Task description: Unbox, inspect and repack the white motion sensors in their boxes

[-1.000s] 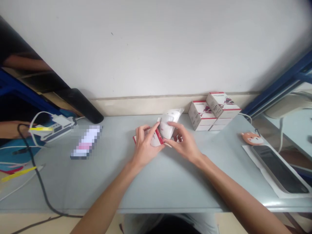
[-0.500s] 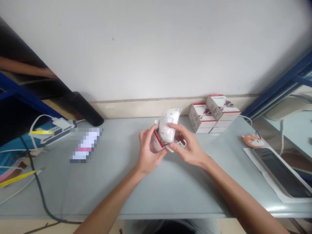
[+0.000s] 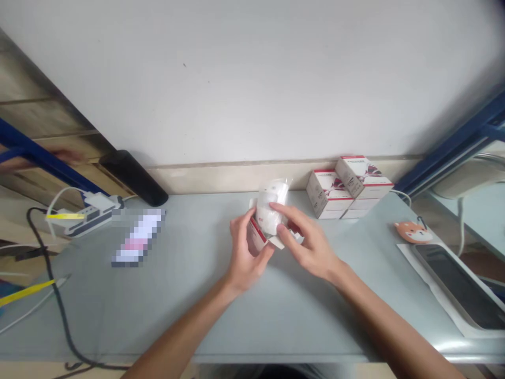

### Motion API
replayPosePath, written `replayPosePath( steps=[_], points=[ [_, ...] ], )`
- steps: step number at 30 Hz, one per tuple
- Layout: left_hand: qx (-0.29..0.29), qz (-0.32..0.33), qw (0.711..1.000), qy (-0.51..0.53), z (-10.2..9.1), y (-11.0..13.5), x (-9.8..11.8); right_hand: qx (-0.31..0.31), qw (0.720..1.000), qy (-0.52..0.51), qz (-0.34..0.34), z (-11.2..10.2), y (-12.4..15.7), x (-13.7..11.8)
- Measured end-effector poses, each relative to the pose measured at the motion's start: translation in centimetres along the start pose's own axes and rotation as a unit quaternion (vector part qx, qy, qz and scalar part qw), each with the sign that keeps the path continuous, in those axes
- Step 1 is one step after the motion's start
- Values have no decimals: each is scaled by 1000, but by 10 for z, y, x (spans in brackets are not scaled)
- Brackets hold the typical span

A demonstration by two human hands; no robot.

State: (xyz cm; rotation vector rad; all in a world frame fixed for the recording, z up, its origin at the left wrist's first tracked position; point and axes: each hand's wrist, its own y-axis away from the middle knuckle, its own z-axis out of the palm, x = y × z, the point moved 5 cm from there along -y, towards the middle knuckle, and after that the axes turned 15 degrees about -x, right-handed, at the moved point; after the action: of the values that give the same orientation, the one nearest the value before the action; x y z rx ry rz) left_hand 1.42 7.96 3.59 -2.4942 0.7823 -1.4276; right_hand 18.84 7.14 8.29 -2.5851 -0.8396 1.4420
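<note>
Fingers (image 3: 272,205) closed on a small carton (image 3: 257,234) and a wrapped white piece (image 3: 269,213)

Above the near part of the table (image 3: 252,331), the carton is gripped by the left hand (image 3: 244,258), its fingers curled about the side and its thumb set along the lower edge. At the carton's open mouth, with flaps folded out, the plastic-wrapped white piece is held by the right hand (image 3: 310,239), index finger laid on its face and thumb close below, only a little parted. How deeply it is seated cannot be told.

To the right, a dark-screened phone (image 3: 457,281) is laid on a white sheet (image 3: 412,258), with an orange animal-faced item (image 3: 413,231) just beyond. At the left, a black cable (image 3: 58,297) is draped over the table edge; farther back, a pixelated phone (image 3: 137,237) is seen near a power strip (image 3: 92,213).

Against the wall (image 3: 252,84), red-and-white boxes (image 3: 347,187) are stacked at right, and a black cylinder (image 3: 136,178) is leaned at left.
</note>
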Motion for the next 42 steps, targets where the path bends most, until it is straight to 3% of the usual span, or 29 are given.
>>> replayPosePath(
  steps=[8,13,20,28,37,39,42],
  points=[
    [-16,57,997,-45,2,0,0,47,998,-22,37,0,1,5],
    [11,78,995,-64,-1,-3,-3,35,998,-42,43,7,-1,17],
    [53,36,996,-67,-5,-4,-8,96,994,51,0,-13,0,10],
    [33,35,993,-110,-4,-5,-2,0,989,151,-11,0,1,-1],
    [79,68,985,-137,-20,-6,2,-5,987,132,-88,9,2,-3],
    [74,84,985,-128,-16,-5,2,19,988,121,-95,11,2,-4],
    [68,86,992,-66,-13,-6,1,117,988,56,-80,10,4,-3]
  ],
)
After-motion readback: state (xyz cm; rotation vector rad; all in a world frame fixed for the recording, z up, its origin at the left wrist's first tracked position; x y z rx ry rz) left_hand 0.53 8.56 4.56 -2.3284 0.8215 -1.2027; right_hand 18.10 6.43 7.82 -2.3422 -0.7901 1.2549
